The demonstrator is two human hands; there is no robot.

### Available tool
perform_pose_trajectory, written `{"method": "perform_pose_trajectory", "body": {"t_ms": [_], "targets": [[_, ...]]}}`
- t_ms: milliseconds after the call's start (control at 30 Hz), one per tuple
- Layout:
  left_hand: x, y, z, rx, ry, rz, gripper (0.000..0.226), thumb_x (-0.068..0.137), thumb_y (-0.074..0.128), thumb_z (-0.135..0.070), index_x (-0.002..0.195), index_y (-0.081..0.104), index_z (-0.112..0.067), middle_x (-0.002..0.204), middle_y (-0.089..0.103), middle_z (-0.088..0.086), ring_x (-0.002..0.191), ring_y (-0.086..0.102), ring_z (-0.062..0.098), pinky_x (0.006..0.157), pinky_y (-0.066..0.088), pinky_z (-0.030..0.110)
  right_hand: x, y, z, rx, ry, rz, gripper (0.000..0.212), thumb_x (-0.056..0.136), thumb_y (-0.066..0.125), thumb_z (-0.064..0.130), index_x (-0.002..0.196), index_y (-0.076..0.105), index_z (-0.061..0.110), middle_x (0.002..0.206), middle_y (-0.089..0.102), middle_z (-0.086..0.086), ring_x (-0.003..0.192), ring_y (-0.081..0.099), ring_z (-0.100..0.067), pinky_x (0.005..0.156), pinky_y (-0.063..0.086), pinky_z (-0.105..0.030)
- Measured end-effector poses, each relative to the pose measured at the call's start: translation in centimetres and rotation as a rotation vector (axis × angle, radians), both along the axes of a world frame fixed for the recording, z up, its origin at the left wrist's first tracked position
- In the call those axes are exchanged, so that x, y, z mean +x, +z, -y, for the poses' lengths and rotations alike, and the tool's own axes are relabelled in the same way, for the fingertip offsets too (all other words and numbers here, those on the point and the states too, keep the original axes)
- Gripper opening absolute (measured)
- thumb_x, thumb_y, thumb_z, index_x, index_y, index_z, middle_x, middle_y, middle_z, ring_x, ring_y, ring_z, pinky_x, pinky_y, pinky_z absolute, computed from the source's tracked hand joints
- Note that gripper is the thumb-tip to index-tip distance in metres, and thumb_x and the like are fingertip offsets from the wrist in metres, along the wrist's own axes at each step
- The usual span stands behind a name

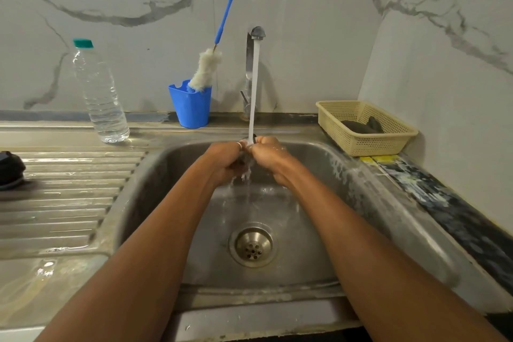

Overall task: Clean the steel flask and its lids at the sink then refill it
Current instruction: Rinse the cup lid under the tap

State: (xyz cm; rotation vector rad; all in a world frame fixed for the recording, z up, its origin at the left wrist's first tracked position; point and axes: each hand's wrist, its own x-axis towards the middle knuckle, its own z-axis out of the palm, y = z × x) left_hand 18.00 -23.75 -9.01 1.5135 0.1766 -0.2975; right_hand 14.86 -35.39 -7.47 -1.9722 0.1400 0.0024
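My left hand and my right hand meet over the steel sink, right under the tap's running stream. Both have their fingers curled round a small item pressed between them. Only a dark, shiny edge of it shows at the top, so it looks like one of the flask's lids. Water splashes off the hands and falls toward the drain. The flask body is not in view.
A clear water bottle with a green cap stands on the ledge at left. A blue cup holds a bottle brush. A dark object lies on the wet drainboard. A cream basket at right holds something dark.
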Motion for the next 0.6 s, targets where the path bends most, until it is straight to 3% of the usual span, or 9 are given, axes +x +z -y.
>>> {"method": "perform_pose_trajectory", "body": {"t_ms": [100, 200, 267, 367, 433, 533, 600], "targets": [[-0.4, 0.1, 0.1, 0.105, 0.0, 0.071, 0.017, 0.101, 0.054, -0.011, 0.098, 0.07, -0.005, 0.077, 0.07, 0.01, 0.071, 0.065, 0.018, 0.068, 0.058, 0.031, 0.1, 0.1, -0.3, 0.005, -0.021, -0.001, 0.023, 0.105, 0.052, 0.028, 0.099, 0.065, 0.01, 0.08, 0.061, 0.0, 0.067, 0.053, -0.01, 0.053, 0.044, -0.019], [-0.5, 0.2, 0.7, 0.217, -0.043, 0.12, 0.031, 0.108, 0.042, -0.025, 0.107, 0.066, -0.007, 0.086, 0.071, 0.013, 0.072, 0.067, 0.019, 0.06, 0.056, 0.03, 0.6, -0.1, -0.7, 0.132, -0.072, -0.027, 0.029, 0.102, 0.058, 0.035, 0.107, 0.069, 0.009, 0.093, 0.073, -0.006, 0.083, 0.07, -0.02, 0.076, 0.062, -0.035], [-0.4, 0.3, 1.0, 0.223, -0.02, 0.062, 0.036, 0.108, 0.039, -0.03, 0.11, 0.066, -0.005, 0.084, 0.07, 0.013, 0.068, 0.064, 0.02, 0.054, 0.052, 0.029, 0.5, -0.1, -0.9, 0.109, -0.042, -0.001, 0.032, 0.103, 0.055, 0.038, 0.11, 0.07, 0.011, 0.098, 0.075, -0.009, 0.09, 0.072, -0.024, 0.081, 0.062, -0.04], [-0.2, 0.3, 0.5, 0.141, 0.039, -0.081, 0.038, 0.107, 0.037, -0.03, 0.103, 0.065, -0.004, 0.08, 0.065, 0.012, 0.071, 0.058, 0.02, 0.053, 0.045, 0.026, 0.2, 0.2, -0.8, -0.108, 0.15, 0.065, 0.034, 0.107, 0.047, 0.035, 0.101, 0.069, 0.01, 0.093, 0.072, -0.005, 0.085, 0.068, -0.017, 0.072, 0.053, -0.029], [-0.2, 0.2, 0.1, 0.107, 0.057, -0.119, 0.041, 0.107, 0.033, -0.034, 0.102, 0.062, -0.005, 0.083, 0.066, 0.012, 0.077, 0.06, 0.02, 0.054, 0.046, 0.026, 0.0, 0.4, -0.7, -0.146, 0.192, 0.083, 0.032, 0.107, 0.047, 0.032, 0.101, 0.069, 0.009, 0.087, 0.07, -0.002, 0.077, 0.065, -0.011, 0.064, 0.048, -0.022], [0.5, -0.7, 0.4, 0.299, -0.017, 0.061, 0.061, 0.105, 0.025, -0.054, 0.11, 0.064, -0.007, 0.096, 0.074, 0.016, 0.079, 0.063, 0.022, 0.063, 0.051, 0.033, 0.3, 0.6, -0.9, 0.055, 0.014, 0.034, 0.028, 0.105, 0.053, 0.033, 0.107, 0.07, 0.011, 0.087, 0.071, -0.003, 0.075, 0.067, -0.015, 0.061, 0.049, -0.025], [0.3, -0.9, 0.8, 0.434, -0.129, 0.195, 0.059, 0.104, 0.023, -0.052, 0.113, 0.063, -0.009, 0.101, 0.074, 0.017, 0.076, 0.061, 0.022, 0.063, 0.05, 0.034, 0.7, 0.6, -0.9, 0.249, -0.112, -0.063, 0.02, 0.101, 0.06, 0.028, 0.104, 0.072, 0.012, 0.086, 0.072, -0.009, 0.075, 0.069, -0.022, 0.061, 0.06, -0.033]]}}
